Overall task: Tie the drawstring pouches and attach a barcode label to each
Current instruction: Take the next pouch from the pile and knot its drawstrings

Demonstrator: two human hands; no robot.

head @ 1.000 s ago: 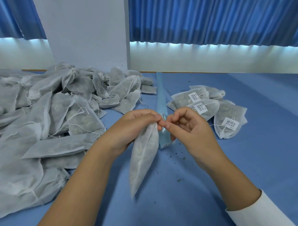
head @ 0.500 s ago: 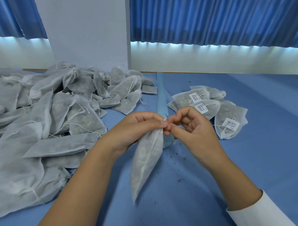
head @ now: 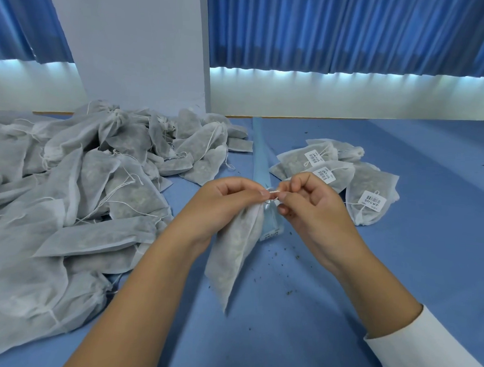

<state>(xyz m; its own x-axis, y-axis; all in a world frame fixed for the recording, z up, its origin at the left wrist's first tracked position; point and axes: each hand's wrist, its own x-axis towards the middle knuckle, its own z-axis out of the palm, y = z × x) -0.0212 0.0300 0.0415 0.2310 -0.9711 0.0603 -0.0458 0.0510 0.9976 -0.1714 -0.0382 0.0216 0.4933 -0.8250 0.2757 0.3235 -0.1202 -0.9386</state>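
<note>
The left hand is gripping the gathered mouth of the pouch over the desk. The right hand is pinching the drawstring, which is now showing between fingertips that were touching a second ago, so tying is likely progressing. The pouch's long axis is hanging near-vertical, mouth up, bottom corner pointing deskward.

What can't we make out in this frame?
Head view only.
Knot on the held pouch: left hand and right hand cover most of the drawstring.
Print on barcode labels: too small.
Middle of blue strip: behind hands and pouch.
Part of pouch pile: cut by left edge.
</note>
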